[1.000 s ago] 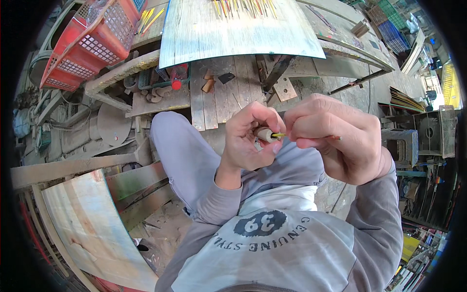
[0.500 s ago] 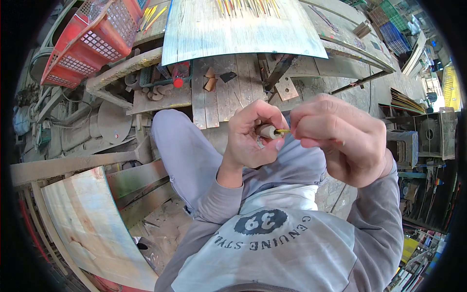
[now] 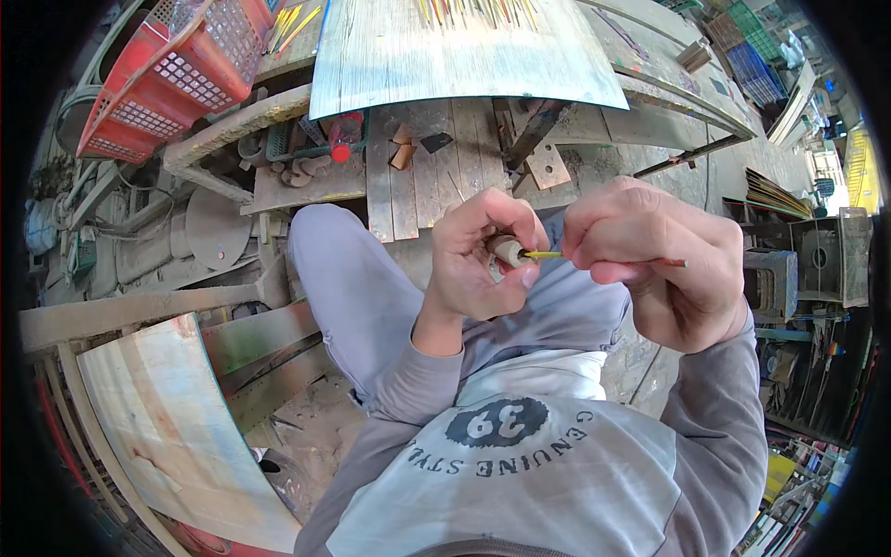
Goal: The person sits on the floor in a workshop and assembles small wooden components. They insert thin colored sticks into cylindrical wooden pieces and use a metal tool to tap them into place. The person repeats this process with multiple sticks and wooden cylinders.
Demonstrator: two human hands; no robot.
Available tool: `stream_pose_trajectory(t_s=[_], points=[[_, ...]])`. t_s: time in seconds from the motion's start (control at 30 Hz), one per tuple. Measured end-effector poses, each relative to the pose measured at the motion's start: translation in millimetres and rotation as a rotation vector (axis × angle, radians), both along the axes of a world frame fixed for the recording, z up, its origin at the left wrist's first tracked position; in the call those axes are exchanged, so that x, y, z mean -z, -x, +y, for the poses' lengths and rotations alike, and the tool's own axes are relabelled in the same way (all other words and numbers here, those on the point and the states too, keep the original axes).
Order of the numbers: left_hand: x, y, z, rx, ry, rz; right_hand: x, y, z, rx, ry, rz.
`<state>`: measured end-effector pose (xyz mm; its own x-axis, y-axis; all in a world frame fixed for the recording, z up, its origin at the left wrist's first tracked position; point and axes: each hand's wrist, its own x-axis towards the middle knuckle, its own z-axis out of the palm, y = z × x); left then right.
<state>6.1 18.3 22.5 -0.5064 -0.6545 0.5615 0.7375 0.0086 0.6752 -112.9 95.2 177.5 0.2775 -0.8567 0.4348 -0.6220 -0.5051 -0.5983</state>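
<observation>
My left hand (image 3: 480, 263) is closed around a small pale cylindrical piece (image 3: 509, 250), held in front of my chest. My right hand (image 3: 652, 265) pinches a thin stick (image 3: 541, 254) with a yellow end, whose tip meets the pale piece; its darker far end pokes out past my right fingers. Both hands are close together above my knees in grey trousers. Most of the pale piece is hidden by my left fingers.
A long pale board (image 3: 464, 51) with several coloured sticks lies ahead on a wooden workbench (image 3: 408, 176). A red plastic crate (image 3: 176, 74) stands at the upper left. A worn plank (image 3: 176, 427) leans at the lower left. Metal parts and racks crowd the right side.
Both hands have stayed together in front of me with only small shifts; the stick's yellow end remains against the pale piece.
</observation>
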Motion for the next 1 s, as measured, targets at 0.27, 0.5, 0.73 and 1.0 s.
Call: stream_pose_trajectory(t_s=[0.27, 0.5, 0.73, 1.0], points=[[-0.7, -2.0, 0.9, -0.012, -0.012, -0.031, 6.0, -0.3, -1.5, 0.001, 0.02, -0.014], [2.2, -1.1, 1.0, -0.006, -0.022, -0.038, 9.9, -0.7, -2.4, -0.001, 0.047, 0.02], [7.2, -1.3, 1.0, 0.004, -0.015, -0.084, 9.3, -0.2, -3.1, -0.025, 0.038, 0.04], [4.3, -3.1, -0.4, -0.01, 0.006, -0.106, 9.0, -1.6, -4.1, -0.035, 0.052, 0.053]])
